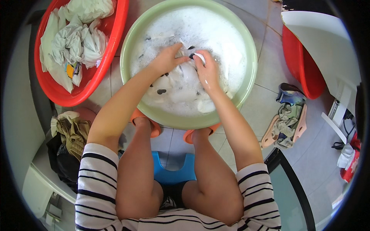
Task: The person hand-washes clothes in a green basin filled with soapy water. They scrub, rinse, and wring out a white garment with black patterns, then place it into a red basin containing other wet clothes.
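A wide pale green basin (126,86) is full of water and thick white suds, with a white cloth with black spots (184,82) soaking in it. My right hand (208,72) pinches a bunched bit of that cloth between thumb and fingers, at the suds' surface. Just left of it, my left hand (166,61) rests over the wet cloth with thumb and fingers apart. Its thumb points toward the pinched bit, and foam partly hides its fingertips. Most of the cloth lies under the suds, so its shape cannot be made out.
A red tub (101,82) with white laundry (79,42) stands at the far left. Dark and tan clothes (69,142) are heaped below it. At right are another red tub (304,69) and pink slippers (300,125) with socks. A blue stool (169,173) is under me.
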`<state>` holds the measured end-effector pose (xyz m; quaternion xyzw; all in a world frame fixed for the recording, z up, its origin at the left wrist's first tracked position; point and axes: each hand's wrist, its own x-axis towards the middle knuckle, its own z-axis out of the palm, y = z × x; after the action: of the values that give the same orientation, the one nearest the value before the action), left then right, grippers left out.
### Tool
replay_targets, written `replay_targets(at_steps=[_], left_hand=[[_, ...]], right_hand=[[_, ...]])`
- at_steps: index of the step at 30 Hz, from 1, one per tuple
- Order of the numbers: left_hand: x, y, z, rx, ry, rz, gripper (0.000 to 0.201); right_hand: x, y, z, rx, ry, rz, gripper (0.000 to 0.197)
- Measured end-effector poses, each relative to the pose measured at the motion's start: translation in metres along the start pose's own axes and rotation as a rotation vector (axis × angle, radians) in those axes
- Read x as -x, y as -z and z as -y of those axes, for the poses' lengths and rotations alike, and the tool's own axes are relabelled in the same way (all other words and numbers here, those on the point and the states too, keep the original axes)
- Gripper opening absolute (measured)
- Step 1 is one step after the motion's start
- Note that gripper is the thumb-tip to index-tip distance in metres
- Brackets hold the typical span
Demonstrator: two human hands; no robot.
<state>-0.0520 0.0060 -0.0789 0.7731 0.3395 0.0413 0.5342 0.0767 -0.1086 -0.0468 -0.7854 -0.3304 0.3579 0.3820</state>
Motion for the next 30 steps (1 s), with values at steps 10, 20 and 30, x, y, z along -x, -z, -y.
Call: replay_targets(at_steps=[10, 20, 30], left_hand=[[0.034, -0.007, -0.089, -0.056, -0.246, -0.321, 0.015], [0.031, 0.001, -0.098, -0.297, -0.426, -0.336, 0.024], [0.037, -0.002, -0.103, -0.188, -0.376, -0.258, 0.026]], right_hand=[[-0.008, -0.013, 0.03, -0.902, -0.436, -0.134, 0.013], [0.027, -0.013, 0.048, -1.093, -0.533, 0.058, 0.025], [0.036, -0.007, 0.065, -1.253, -0.746, -0.038, 0.025]])
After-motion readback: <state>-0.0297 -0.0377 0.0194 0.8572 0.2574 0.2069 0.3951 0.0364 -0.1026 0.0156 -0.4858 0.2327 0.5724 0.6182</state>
